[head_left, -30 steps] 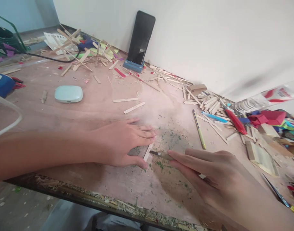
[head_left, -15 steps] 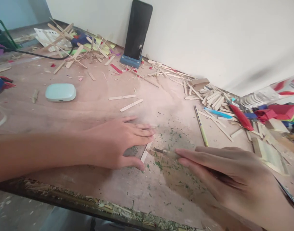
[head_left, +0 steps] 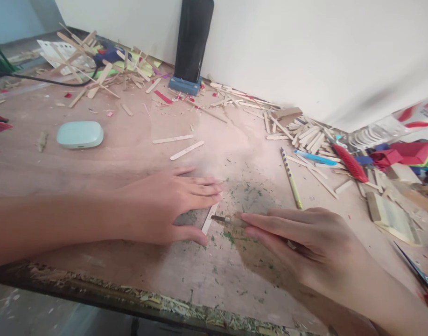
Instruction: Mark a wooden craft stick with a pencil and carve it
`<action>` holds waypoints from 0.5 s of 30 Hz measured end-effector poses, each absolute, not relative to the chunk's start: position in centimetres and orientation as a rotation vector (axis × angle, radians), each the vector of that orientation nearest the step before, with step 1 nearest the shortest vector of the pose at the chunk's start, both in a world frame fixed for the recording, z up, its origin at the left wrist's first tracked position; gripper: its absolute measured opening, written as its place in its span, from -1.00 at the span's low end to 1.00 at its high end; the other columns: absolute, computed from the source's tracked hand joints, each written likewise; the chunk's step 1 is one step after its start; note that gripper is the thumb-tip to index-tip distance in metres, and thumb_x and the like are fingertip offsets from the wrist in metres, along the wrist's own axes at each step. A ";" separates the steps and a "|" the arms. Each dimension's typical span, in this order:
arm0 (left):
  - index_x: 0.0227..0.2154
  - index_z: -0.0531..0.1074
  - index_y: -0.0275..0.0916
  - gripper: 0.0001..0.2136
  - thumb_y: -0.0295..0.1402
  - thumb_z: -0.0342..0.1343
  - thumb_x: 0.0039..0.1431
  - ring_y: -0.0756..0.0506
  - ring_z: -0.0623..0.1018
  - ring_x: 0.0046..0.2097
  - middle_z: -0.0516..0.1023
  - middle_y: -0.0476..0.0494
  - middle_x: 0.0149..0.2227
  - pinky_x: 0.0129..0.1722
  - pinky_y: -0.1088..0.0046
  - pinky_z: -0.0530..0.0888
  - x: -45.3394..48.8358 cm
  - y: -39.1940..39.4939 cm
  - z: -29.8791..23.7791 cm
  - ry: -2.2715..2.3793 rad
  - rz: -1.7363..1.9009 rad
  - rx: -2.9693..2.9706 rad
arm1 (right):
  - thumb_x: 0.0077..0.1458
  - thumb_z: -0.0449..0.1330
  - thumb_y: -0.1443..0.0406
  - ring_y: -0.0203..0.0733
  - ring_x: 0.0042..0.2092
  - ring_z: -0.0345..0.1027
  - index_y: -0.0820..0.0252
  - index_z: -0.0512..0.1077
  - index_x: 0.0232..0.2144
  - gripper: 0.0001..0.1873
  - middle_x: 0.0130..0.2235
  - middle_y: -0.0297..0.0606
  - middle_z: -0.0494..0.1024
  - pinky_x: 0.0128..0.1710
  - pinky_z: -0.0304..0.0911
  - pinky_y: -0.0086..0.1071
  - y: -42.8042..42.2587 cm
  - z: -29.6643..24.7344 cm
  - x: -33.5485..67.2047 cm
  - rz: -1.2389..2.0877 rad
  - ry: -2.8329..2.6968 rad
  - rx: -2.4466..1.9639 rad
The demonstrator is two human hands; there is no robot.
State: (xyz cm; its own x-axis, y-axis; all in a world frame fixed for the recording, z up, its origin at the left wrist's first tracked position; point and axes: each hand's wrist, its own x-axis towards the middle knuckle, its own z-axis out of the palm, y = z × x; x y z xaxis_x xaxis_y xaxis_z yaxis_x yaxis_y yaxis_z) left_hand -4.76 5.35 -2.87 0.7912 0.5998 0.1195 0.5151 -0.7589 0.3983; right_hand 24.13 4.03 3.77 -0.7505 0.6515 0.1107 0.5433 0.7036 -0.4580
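A short wooden craft stick (head_left: 209,219) with pencil marks lies slantwise on the tabletop. My left hand (head_left: 164,205) is spread flat, its fingertips pressing on the far end of the stick and its thumb at the near end. My right hand (head_left: 305,247) pinches a craft knife (head_left: 222,218) by its handle, most of which the fingers hide. The blade tip meets the stick's right edge, near the marks. Beyond my left hand, two marked craft sticks (head_left: 186,150) lie side by side.
A phone (head_left: 194,39) stands in a blue holder at the wall. Left is a mint-coloured case (head_left: 80,134). On the right lie a pencil (head_left: 291,179), a pile of craft sticks (head_left: 313,140), a red-handled tool (head_left: 350,162), a wooden block (head_left: 392,219) and scissors (head_left: 418,270).
My right hand has moved left, bringing the knife blade from just beside the stick to its edge. My left hand keeps its place on the stick. The view has shifted slightly.
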 end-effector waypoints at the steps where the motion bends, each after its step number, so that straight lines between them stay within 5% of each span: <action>1: 0.44 0.24 -0.25 -0.31 0.12 0.07 0.45 -0.12 0.16 0.54 0.21 -0.16 0.48 0.54 0.24 -0.17 -4.7 5.4 -2.9 0.850 0.339 2.633 | 0.46 0.17 0.35 -0.30 -0.42 0.47 0.15 0.62 -0.02 -0.78 -0.36 -0.32 0.63 -0.46 0.20 -0.34 4.1 3.9 24.1 0.550 -2.644 -0.955; 15: 0.45 0.21 -0.21 -0.30 0.12 0.06 0.46 -0.13 0.17 0.53 0.20 -0.17 0.49 0.54 0.22 -0.16 -4.8 5.4 -3.1 0.859 0.353 2.622 | 0.42 0.18 0.40 -0.32 -0.48 0.36 0.10 0.60 0.01 -0.76 -0.46 -0.41 0.47 -0.49 0.11 -0.33 4.2 3.7 24.4 0.511 -2.675 -0.899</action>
State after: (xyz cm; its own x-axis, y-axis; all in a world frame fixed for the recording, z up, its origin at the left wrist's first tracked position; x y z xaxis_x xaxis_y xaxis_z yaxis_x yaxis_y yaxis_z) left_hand -4.82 5.40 -3.07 0.7844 0.6079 0.1229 0.5186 -0.7516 0.4076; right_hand 24.43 4.24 3.67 -0.7699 0.6221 0.1424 0.5257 0.7447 -0.4112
